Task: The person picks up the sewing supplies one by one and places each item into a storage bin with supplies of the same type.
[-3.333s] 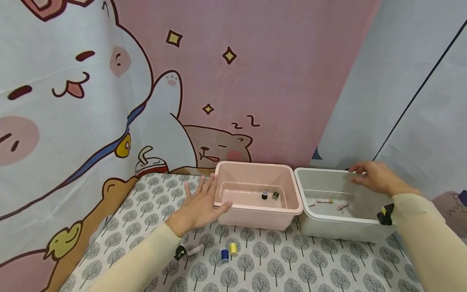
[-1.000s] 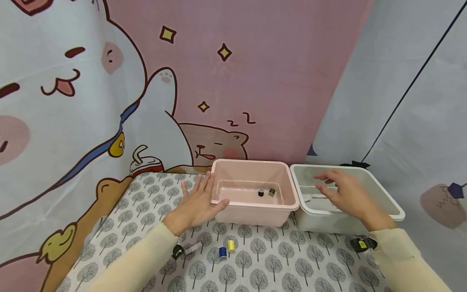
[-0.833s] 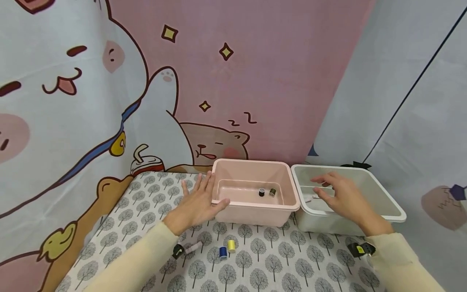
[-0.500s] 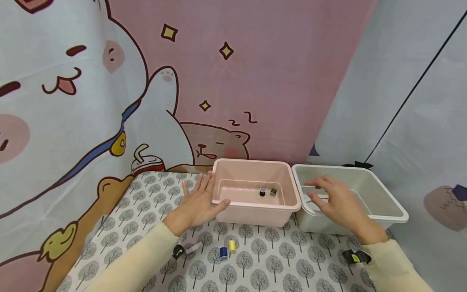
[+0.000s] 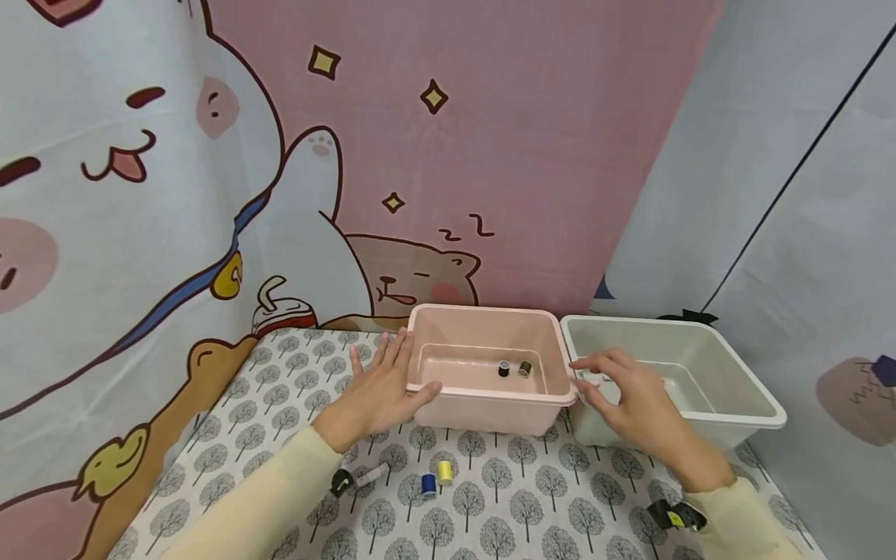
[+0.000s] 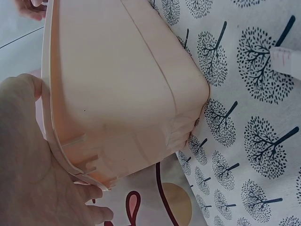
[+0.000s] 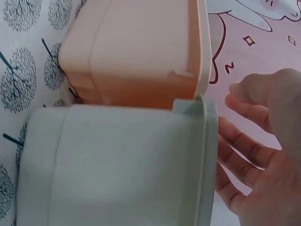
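My left hand (image 5: 374, 400) rests at the left end of the pink bin (image 5: 483, 416), fingers spread along the side rim and thumb over the front rim. In the left wrist view, the pink bin's corner sits against that hand's palm. My right hand (image 5: 633, 404) is at the left end of the pale grey bin (image 5: 728, 424), with thumb and index fingertip apart beside the meeting rims. Nothing shows in its fingers. Inside the pink bin lie a black thread spool (image 5: 504, 369) and an olive-green thread spool (image 5: 525, 369). My right hand partly hides small pale items in the grey bin.
On the tree-print cloth (image 5: 518, 505) in front of the bins stand a blue thread spool (image 5: 428, 485) and a yellow thread spool (image 5: 444, 472). A small pale pink rolled item (image 5: 372, 474) lies left of them. A cartoon-print curtain (image 5: 532, 155) hangs behind the bins.
My right hand has come from the grey bin's back right rim, over the bin, leftward to the rims where both bins meet. My left hand has stayed on the pink bin.
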### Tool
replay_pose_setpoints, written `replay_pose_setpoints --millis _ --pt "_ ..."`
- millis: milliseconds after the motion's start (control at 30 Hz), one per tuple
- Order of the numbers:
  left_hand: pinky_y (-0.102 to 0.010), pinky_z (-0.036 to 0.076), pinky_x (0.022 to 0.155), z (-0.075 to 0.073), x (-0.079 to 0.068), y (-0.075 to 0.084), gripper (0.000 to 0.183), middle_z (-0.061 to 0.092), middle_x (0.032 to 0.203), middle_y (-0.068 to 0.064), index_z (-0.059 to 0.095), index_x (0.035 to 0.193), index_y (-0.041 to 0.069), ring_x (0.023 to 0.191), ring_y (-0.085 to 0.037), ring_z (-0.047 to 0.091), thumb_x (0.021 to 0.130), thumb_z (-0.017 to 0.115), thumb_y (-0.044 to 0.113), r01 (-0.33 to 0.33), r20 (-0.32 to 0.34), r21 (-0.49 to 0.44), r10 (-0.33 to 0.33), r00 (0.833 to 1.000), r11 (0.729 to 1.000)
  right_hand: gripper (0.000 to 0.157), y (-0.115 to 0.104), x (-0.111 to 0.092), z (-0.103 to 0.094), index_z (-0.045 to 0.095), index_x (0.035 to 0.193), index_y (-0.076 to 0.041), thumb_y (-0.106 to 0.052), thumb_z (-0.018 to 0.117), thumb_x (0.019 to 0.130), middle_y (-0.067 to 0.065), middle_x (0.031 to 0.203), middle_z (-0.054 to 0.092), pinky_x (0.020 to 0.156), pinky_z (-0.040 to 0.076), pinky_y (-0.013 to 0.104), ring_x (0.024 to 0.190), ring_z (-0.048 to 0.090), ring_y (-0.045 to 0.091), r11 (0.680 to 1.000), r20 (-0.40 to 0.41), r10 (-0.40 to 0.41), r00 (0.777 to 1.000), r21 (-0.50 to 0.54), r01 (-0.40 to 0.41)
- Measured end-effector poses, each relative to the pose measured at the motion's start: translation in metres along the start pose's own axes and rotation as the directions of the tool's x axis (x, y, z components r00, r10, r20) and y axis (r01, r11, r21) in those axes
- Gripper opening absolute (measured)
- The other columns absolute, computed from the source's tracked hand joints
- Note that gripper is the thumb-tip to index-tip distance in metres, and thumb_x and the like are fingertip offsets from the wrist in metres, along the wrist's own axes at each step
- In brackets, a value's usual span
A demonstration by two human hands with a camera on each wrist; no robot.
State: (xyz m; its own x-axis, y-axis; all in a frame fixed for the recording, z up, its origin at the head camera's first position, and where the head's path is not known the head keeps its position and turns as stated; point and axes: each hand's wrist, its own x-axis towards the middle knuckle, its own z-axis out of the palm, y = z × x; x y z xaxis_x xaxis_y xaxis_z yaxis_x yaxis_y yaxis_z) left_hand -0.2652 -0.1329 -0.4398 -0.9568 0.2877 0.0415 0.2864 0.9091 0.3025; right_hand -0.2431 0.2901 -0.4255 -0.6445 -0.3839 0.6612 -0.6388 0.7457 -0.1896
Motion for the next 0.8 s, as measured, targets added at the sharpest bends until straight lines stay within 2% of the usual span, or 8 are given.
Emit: replay_pose_setpoints --millis 167,400,467,567,633,800 --pt "-0.085 -0.016 0.137 0.001 0.000 0.000 0.118 -0.006 0.196 -0.008 0.002 0.188 0.012 0.184 -0.040 -0.006 0.109 0.034 0.092 0.001 0.001 -0.006 -0.001 1.000 1.000 0.034 -0.010 -0.003 0.003 0.087 0.124 -0.013 -0.003 0.095 0.092 0.003 0.123 0.084 0.092 0.068 0.045 0.109 0.084 0.029 0.999 0.007 0.005 1.000 0.032 -0.005" --pt "-0.085 -0.017 0.137 0.001 0.000 0.000 0.118 -0.006 0.196 -0.008 0.002 0.188 0.011 0.184 -0.040 -0.006 0.109 0.035 0.092 -0.004 -0.002 -0.011 0.004 1.000 1.000 0.037 -0.021 -0.010 0.005 0.087 0.125 -0.018 -0.003 0.095 0.092 -0.001 0.125 0.084 0.096 0.068 0.036 0.114 0.082 0.026 0.999 -0.004 0.004 1.000 0.033 -0.004" --pt "-0.085 -0.017 0.137 0.001 0.000 0.000 0.118 -0.006 0.196 -0.008 0.002 0.188 0.011 0.184 -0.040 -0.006 0.109 0.035 0.092 -0.004 -0.002 -0.011 0.004 1.000 1.000 0.036 -0.023 -0.012 0.006 0.087 0.124 -0.018 -0.004 0.096 0.092 -0.001 0.125 0.084 0.097 0.067 0.038 0.114 0.081 0.025 0.999 -0.004 -0.004 1.000 0.032 0.004" --pt "-0.085 -0.016 0.137 0.001 0.000 0.000 0.118 -0.006 0.196 -0.008 0.002 0.188 0.011 0.184 -0.040 -0.006 0.109 0.035 0.092 -0.005 -0.002 -0.012 0.005 1.000 1.000 0.034 -0.026 -0.014 0.008 0.087 0.123 -0.018 -0.006 0.096 0.093 -0.002 0.125 0.085 0.096 0.066 0.047 0.111 0.080 0.024 1.000 -0.001 -0.008 1.000 0.027 0.008" --pt "-0.085 -0.016 0.137 0.001 -0.001 0.000 0.118 -0.007 0.196 -0.008 0.001 0.188 0.011 0.184 -0.040 -0.006 0.109 0.035 0.092 -0.005 -0.001 -0.014 0.005 1.000 1.000 0.032 -0.028 -0.015 0.008 0.087 0.121 -0.017 -0.007 0.097 0.092 -0.003 0.123 0.085 0.098 0.066 0.041 0.110 0.081 0.022 0.999 0.000 -0.017 1.000 0.035 0.017" --pt "-0.086 -0.016 0.137 0.001 -0.001 0.001 0.117 -0.007 0.196 -0.008 0.001 0.188 0.012 0.184 -0.041 -0.005 0.110 0.035 0.091 -0.004 0.001 -0.012 0.004 1.000 1.000 0.035 -0.034 -0.015 0.008 0.087 0.119 -0.015 0.000 0.097 0.089 -0.006 0.119 0.084 0.105 0.057 0.013 0.108 0.083 0.019 0.994 0.002 -0.048 0.999 0.099 0.047"
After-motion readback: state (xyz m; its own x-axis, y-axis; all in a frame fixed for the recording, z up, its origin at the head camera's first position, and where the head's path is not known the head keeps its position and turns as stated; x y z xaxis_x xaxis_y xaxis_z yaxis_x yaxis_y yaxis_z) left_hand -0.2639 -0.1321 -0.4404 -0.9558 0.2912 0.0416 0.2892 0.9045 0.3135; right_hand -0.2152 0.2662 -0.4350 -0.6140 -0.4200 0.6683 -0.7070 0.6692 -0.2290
